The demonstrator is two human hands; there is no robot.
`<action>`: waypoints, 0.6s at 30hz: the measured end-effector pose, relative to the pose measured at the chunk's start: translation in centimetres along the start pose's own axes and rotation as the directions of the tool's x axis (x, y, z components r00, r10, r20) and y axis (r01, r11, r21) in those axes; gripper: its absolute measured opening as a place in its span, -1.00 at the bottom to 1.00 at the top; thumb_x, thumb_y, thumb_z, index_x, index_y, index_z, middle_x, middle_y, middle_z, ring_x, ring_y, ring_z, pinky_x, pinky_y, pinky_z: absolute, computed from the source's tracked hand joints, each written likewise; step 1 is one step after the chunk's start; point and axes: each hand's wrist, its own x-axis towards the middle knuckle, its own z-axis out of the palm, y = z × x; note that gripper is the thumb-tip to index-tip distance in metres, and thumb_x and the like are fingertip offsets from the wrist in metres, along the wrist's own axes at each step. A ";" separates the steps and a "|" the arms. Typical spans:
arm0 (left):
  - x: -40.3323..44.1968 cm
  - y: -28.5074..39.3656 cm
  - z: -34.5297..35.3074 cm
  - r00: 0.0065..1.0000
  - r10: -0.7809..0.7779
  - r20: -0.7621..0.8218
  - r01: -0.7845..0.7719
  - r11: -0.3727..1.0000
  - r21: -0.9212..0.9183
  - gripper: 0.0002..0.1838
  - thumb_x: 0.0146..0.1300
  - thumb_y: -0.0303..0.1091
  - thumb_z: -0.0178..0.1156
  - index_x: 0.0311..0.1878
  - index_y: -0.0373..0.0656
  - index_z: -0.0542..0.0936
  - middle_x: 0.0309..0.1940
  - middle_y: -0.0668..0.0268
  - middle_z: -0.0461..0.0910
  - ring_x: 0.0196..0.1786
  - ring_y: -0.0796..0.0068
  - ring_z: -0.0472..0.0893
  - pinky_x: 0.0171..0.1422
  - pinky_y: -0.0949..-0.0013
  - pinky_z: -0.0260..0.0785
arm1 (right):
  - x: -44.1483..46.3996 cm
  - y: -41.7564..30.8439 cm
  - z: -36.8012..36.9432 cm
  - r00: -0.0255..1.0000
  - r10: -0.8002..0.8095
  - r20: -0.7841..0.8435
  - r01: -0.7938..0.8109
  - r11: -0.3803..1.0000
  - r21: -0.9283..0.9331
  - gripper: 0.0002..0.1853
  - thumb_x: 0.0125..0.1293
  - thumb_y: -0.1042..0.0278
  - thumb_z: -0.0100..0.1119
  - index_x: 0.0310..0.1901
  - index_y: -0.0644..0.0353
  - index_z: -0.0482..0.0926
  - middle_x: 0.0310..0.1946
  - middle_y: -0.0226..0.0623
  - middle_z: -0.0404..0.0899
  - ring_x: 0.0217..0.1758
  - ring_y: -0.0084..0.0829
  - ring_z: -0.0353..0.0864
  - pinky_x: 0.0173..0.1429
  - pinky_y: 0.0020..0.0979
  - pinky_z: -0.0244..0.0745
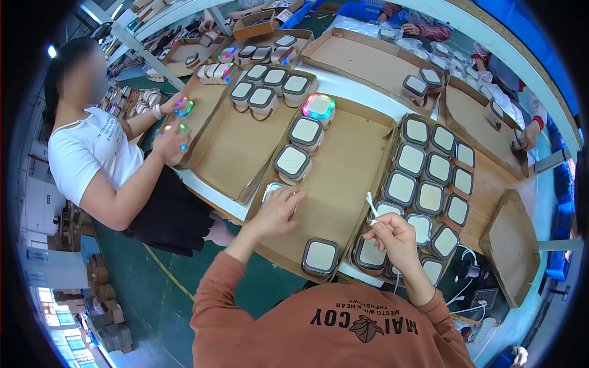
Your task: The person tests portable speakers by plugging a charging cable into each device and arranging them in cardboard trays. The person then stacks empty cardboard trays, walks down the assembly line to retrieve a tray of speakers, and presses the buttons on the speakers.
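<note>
My left hand (279, 211) is closed over a small square speaker (271, 189) at the left side of a shallow cardboard box, hiding most of it. In my right hand (392, 236) a white cable with a slim plug (372, 205) is pinched between thumb and fingers, its tip pointing up. That hand hovers over a box packed with rows of similar speakers (429, 197). Farther up my left box stand two unlit speakers (292, 162) and one with a glowing coloured ring (319, 109). Another speaker (320, 256) sits near the front edge.
A co-worker (98, 153) on the left handles lit speakers beside another cardboard box (236, 144). More trays (368, 61) with speakers lie across the table, where other people's hands show. Cables and a black device (475, 271) are at the right. A metal frame crosses overhead.
</note>
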 end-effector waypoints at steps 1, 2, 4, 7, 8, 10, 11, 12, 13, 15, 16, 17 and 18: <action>0.3 -0.9 -0.6 0.998 0.041 0.037 -0.052 0.917 0.396 -0.22 -0.18 -0.26 0.37 0.23 0.06 0.33 0.23 0.23 0.22 0.30 0.08 0.19 0.26 -0.04 0.12 | 0.0 0.1 0.2 1.000 0.002 -0.002 -0.002 1.000 0.013 -0.90 0.34 0.41 0.05 -0.26 0.26 0.49 -0.47 -0.27 0.64 -0.63 -0.77 0.36 -0.50 -0.71 0.31; 0.4 -1.6 -0.8 0.994 0.059 0.086 -0.104 0.680 0.726 -0.22 -0.20 -0.26 0.37 0.22 0.08 0.34 0.23 0.24 0.22 0.29 0.08 0.19 0.25 -0.07 0.12 | 0.1 0.3 0.4 1.000 0.003 -0.003 -0.003 1.000 0.026 -0.90 0.34 0.41 0.05 -0.25 0.26 0.48 -0.47 -0.27 0.64 -0.63 -0.76 0.36 -0.50 -0.71 0.32; 0.8 -2.9 0.2 0.997 0.074 0.036 -0.075 0.637 0.767 -0.22 -0.22 -0.26 0.37 0.21 0.10 0.34 0.23 0.25 0.22 0.29 0.09 0.19 0.23 -0.08 0.12 | 0.0 0.3 0.7 1.000 -0.002 0.006 0.002 1.000 0.028 -0.89 0.34 0.39 0.06 -0.25 0.25 0.49 -0.48 -0.32 0.63 -0.63 -0.77 0.34 -0.51 -0.71 0.30; 1.5 -2.1 0.5 0.996 0.032 -0.078 0.035 0.685 0.728 -0.19 -0.24 -0.25 0.40 0.22 0.10 0.35 0.21 0.22 0.23 0.29 0.07 0.19 0.24 -0.11 0.11 | 0.1 0.7 1.0 1.000 -0.005 0.010 0.005 0.999 0.036 -0.87 0.34 0.36 0.07 -0.24 0.24 0.51 -0.50 -0.38 0.62 -0.62 -0.78 0.34 -0.52 -0.71 0.29; 1.6 -1.6 0.6 0.989 -0.042 -0.142 0.124 0.764 0.633 -0.17 -0.24 -0.23 0.42 0.23 0.07 0.35 0.20 0.18 0.25 0.28 0.04 0.20 0.26 -0.12 0.10 | 0.1 0.9 1.2 1.000 0.008 0.014 -0.008 1.000 0.002 -0.88 0.34 0.39 0.06 -0.23 0.25 0.50 -0.50 -0.36 0.62 -0.63 -0.76 0.35 -0.51 -0.70 0.31; 1.8 -2.5 2.1 0.946 0.027 -0.323 0.092 0.934 0.346 -0.18 -0.19 -0.19 0.41 0.25 0.05 0.33 0.18 0.18 0.28 0.26 0.08 0.25 0.25 -0.05 0.15 | 0.2 0.8 1.7 1.000 0.010 0.019 -0.009 1.000 -0.027 -0.89 0.34 0.42 0.05 -0.22 0.27 0.49 -0.50 -0.33 0.62 -0.64 -0.75 0.37 -0.50 -0.69 0.33; 1.9 -3.1 3.3 0.867 0.022 -0.498 -0.011 1.000 0.025 -0.18 -0.13 -0.15 0.40 0.27 0.04 0.30 0.17 0.18 0.30 0.25 0.12 0.30 0.25 0.03 0.20 | 0.1 0.6 1.9 0.999 -0.047 0.023 0.050 0.991 -0.124 -0.89 0.33 0.42 0.05 -0.23 0.27 0.50 -0.50 -0.35 0.61 -0.63 -0.73 0.39 -0.49 -0.67 0.34; 2.2 -3.1 4.6 0.889 -0.247 -0.386 -0.017 0.825 -0.565 -0.11 -0.05 0.05 0.38 0.34 -0.01 0.21 0.17 0.17 0.32 0.21 0.20 0.38 0.24 0.13 0.29 | -0.1 0.5 2.3 0.994 -0.100 0.033 0.104 0.971 -0.217 -0.89 0.33 0.42 0.06 -0.23 0.28 0.52 -0.50 -0.36 0.61 -0.62 -0.72 0.42 -0.49 -0.66 0.35; 2.0 -1.3 5.0 0.889 -0.253 -0.383 -0.010 0.823 -0.568 -0.11 -0.05 0.05 0.38 0.34 -0.01 0.21 0.17 0.17 0.32 0.21 0.20 0.38 0.24 0.13 0.29 | -0.2 0.5 2.8 0.995 -0.092 0.034 0.097 0.972 -0.215 -0.89 0.33 0.42 0.06 -0.23 0.28 0.52 -0.50 -0.36 0.61 -0.62 -0.72 0.42 -0.49 -0.66 0.35; 1.5 4.0 4.7 0.942 -0.284 -0.182 -0.142 0.154 -0.978 -0.03 -0.03 0.21 0.32 0.38 -0.01 0.12 0.21 0.21 0.30 0.21 0.26 0.40 0.23 0.14 0.33 | 0.0 0.0 3.5 0.950 -0.308 0.040 0.295 0.853 -0.430 -0.88 0.27 0.40 0.13 -0.29 0.28 0.54 -0.56 -0.31 0.56 -0.63 -0.55 0.52 -0.53 -0.55 0.36; 1.5 4.9 5.0 0.941 -0.285 -0.184 -0.146 0.150 -0.978 -0.03 -0.03 0.21 0.32 0.38 -0.01 0.12 0.21 0.21 0.30 0.21 0.26 0.40 0.23 0.14 0.33 | 0.0 -0.3 3.9 0.932 -0.361 0.026 0.329 0.816 -0.475 -0.90 0.22 0.42 0.16 -0.31 0.27 0.57 -0.53 -0.25 0.57 -0.65 -0.46 0.52 -0.52 -0.48 0.41; 1.5 5.5 5.3 0.957 -0.238 -0.167 -0.152 0.078 -0.985 0.01 -0.05 0.24 0.30 0.38 -0.01 0.09 0.21 0.20 0.30 0.22 0.24 0.39 0.24 0.12 0.33 | -0.1 -0.6 4.3 0.932 -0.361 0.030 0.330 0.813 -0.479 -0.90 0.22 0.42 0.16 -0.31 0.27 0.57 -0.53 -0.25 0.57 -0.65 -0.46 0.52 -0.52 -0.48 0.41; 1.5 6.1 5.5 0.970 -0.188 -0.154 -0.156 0.008 -0.988 0.04 -0.07 0.28 0.29 0.39 -0.02 0.06 0.21 0.19 0.30 0.22 0.23 0.39 0.26 0.10 0.32 | -0.1 -0.8 4.6 0.913 -0.407 0.008 0.358 0.794 -0.491 -0.91 0.19 0.44 0.18 -0.32 0.26 0.58 -0.52 -0.23 0.59 -0.58 -0.42 0.56 -0.46 -0.44 0.45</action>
